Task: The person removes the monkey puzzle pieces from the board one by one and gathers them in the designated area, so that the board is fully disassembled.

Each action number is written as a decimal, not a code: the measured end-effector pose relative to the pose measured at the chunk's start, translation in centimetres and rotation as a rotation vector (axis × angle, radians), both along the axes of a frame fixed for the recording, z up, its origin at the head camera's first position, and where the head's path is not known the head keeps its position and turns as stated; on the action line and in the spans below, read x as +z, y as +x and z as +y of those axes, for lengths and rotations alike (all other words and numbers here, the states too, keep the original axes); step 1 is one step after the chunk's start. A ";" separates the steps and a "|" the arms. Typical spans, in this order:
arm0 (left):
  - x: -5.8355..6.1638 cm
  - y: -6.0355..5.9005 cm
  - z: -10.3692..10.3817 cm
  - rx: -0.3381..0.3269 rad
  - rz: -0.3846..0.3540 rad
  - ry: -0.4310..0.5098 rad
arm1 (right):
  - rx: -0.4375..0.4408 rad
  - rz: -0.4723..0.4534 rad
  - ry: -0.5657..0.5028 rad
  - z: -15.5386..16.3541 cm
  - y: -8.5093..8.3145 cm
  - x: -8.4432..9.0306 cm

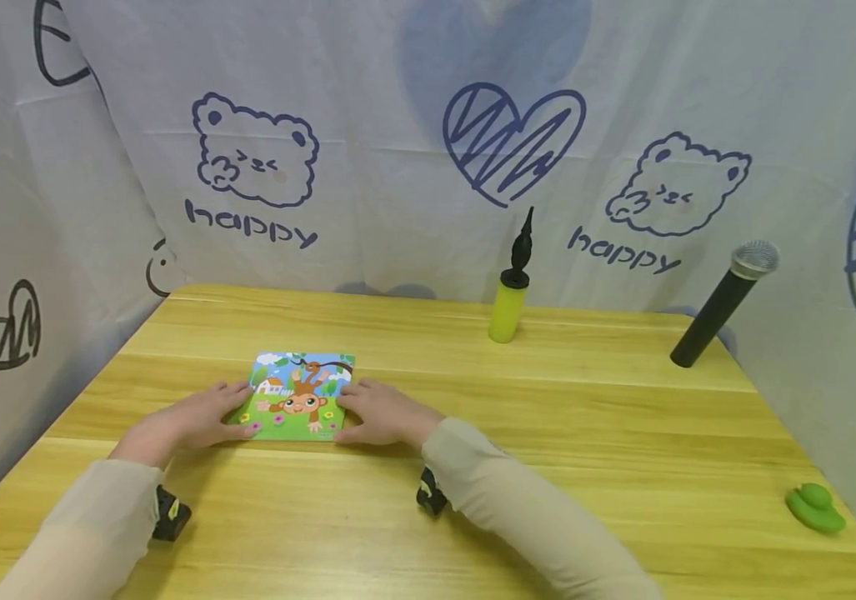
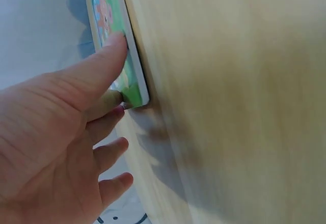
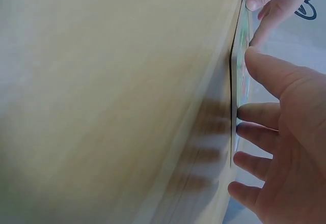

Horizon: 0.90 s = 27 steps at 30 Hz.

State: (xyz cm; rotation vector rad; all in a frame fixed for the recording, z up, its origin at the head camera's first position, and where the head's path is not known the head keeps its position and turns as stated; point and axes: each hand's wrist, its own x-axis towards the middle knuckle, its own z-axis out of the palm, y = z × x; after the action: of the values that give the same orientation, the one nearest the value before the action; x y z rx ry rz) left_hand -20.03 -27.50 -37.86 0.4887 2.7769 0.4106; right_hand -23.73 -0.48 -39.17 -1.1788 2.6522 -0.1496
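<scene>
A thin square board with a cartoon monkey picture lies flat or nearly flat on the wooden table, left of centre. My left hand touches its left side; in the left wrist view the thumb rests over the board's face and the other fingers spread loosely at the corner. At the opposite side is my right hand. Seen from the right wrist, its fingertips meet the board's edge, with the thumb extended along it. Neither hand's fingers curl under the board visibly.
A yellow hand pump with a black top stands at the back of the wooden table. Further right a microphone stands upright, and a small green hat-shaped object lies near the right edge. White printed cloth hangs behind.
</scene>
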 end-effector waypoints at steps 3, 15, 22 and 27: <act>0.3 0.2 0.5 -0.015 0.003 -0.008 | 0.009 0.010 0.001 0.2 0.1 -0.1; 0.9 0.6 3.7 -0.040 0.042 -0.071 | 0.047 -0.012 -0.030 3.1 0.9 0.3; 0.6 1.7 6.7 -0.052 0.062 -0.073 | 0.097 -0.020 -0.098 6.1 1.4 0.6; 0.1 2.2 8.8 -0.086 0.086 -0.104 | 0.128 -0.029 -0.153 8.5 1.5 0.6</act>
State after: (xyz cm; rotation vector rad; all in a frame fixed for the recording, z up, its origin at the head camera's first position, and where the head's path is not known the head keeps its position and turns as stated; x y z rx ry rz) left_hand -17.86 -18.68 -37.71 0.6112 2.8292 0.2299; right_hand -22.28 8.07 -38.56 -1.3784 2.5685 -0.3496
